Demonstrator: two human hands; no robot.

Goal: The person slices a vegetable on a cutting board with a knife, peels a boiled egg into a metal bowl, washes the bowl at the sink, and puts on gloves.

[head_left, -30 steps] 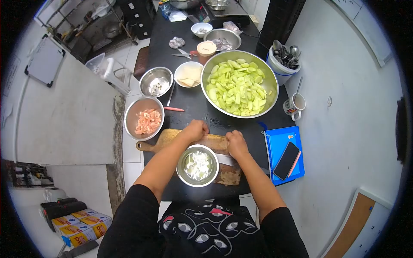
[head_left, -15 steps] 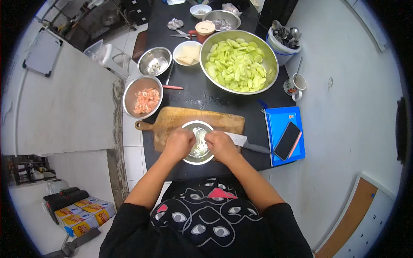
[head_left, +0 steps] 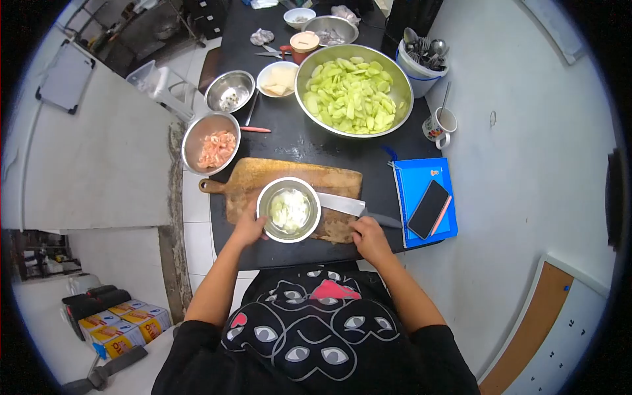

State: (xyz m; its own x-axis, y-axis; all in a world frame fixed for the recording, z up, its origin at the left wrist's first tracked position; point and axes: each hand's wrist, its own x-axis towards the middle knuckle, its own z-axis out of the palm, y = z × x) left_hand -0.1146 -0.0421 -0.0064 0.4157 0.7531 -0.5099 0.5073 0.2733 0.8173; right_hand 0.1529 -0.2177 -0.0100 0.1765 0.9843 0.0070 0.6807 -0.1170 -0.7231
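Left hand (head_left: pixel 249 228), fingers curved against steel bowl (head_left: pixel 310 222) (pale pieces (head_left: pixel 283 212) inside); right hand (head_left: pixel 370 239) curled near knife (head_left: pixel 342 204); either grip unclear.

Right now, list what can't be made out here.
Knife: head view, tip hidden by the small bowl.
Some pale contents: head view, washed out by glare.
Whether the right hand holds anything: head view, hidden by its curl.
White bundle: head view, cut by top edge.
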